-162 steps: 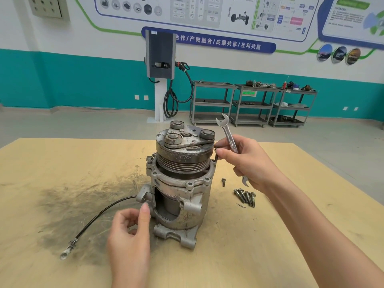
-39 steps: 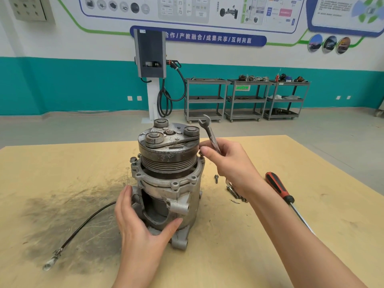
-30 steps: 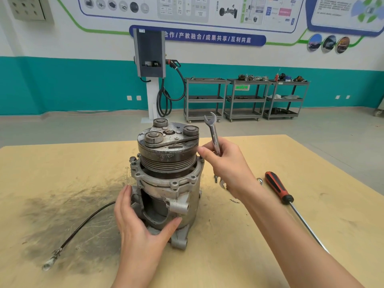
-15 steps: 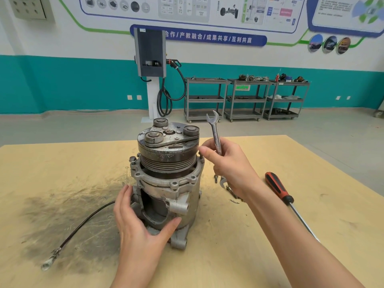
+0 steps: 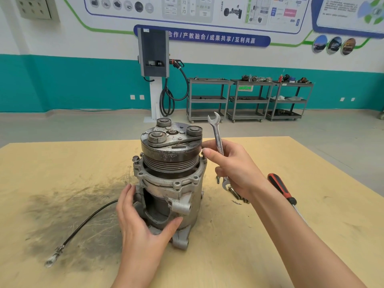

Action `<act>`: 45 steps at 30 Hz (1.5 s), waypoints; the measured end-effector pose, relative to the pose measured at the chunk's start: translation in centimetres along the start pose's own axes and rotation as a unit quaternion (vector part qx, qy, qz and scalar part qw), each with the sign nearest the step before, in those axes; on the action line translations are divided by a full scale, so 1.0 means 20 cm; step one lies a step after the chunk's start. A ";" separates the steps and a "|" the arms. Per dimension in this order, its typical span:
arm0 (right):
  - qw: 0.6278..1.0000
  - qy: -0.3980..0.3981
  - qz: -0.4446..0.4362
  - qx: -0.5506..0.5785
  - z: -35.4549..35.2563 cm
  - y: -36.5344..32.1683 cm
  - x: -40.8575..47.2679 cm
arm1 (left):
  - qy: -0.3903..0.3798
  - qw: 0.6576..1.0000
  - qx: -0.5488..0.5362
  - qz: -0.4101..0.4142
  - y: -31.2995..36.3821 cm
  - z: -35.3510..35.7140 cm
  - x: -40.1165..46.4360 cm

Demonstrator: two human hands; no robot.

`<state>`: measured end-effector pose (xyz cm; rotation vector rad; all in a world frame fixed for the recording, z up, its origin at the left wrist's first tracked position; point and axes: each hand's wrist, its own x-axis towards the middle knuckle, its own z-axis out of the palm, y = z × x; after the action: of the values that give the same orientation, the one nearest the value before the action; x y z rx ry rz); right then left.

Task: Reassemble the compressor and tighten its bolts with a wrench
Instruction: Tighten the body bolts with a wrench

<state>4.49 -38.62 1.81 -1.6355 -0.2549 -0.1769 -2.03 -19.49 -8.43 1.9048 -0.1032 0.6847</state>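
Observation:
The grey metal compressor point(image 5: 172, 179) stands upright on the wooden table point(image 5: 270, 235), its pulley and clutch plate on top. My left hand point(image 5: 141, 223) grips the lower housing from the front left, thumb and fingers spread round it. My right hand point(image 5: 234, 169) holds a silver open-ended wrench point(image 5: 217, 132) upright in its palm, while its thumb and forefinger pinch a bolt at the flange's right edge. One bolt head point(image 5: 136, 159) sticks up on the flange's left side. Loose bolts point(image 5: 239, 196) lie partly hidden behind my right wrist.
A red-and-black screwdriver point(image 5: 281, 190) lies on the table to the right of my right forearm. A black cable point(image 5: 83, 227) with a ring terminal trails left from the compressor over a dark grease stain. Grey trolleys point(image 5: 249, 98) and a charging post point(image 5: 153, 57) stand far behind.
My left hand moved from beside the compressor to gripping its lower housing. My right hand keeps working the bolt at the flange, and the wrench it holds has tilted slightly.

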 end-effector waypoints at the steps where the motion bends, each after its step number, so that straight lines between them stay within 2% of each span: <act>1: 1.000 -0.004 0.006 0.004 -0.01 0.00 0.00 | 0.000 1.000 0.001 -0.001 0.00 0.00 0.00; 9: 0.999 0.032 -0.018 -0.037 0.01 0.01 0.00 | -0.005 1.000 0.000 -0.008 0.00 0.00 0.00; 16: 1.000 -0.007 -0.006 -0.013 -0.02 0.01 0.00 | 0.001 1.000 0.000 -0.006 0.00 0.00 -0.01; 21: 0.998 0.050 -0.020 -0.026 0.03 0.03 0.01 | 0.001 1.000 -0.003 0.003 0.00 0.00 0.00; 27: 1.000 0.003 0.007 0.004 -0.02 -0.01 0.00 | 0.007 1.000 -0.005 0.011 -0.01 0.00 -0.01; 33: 0.999 0.034 -0.005 -0.005 0.02 0.02 0.00 | 0.004 1.000 0.005 0.005 0.00 0.00 0.00; 40: 1.000 0.014 0.003 0.026 -0.01 0.01 0.00 | 0.002 1.000 0.000 0.008 -0.01 0.00 0.00; 45: 0.999 0.034 -0.004 0.012 0.02 0.03 0.01 | 0.000 1.000 0.001 0.009 -0.01 0.00 0.00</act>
<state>4.82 -38.17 1.22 -1.6012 -0.2105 -0.2353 -2.02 -19.46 -8.64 1.9084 -0.1197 0.6980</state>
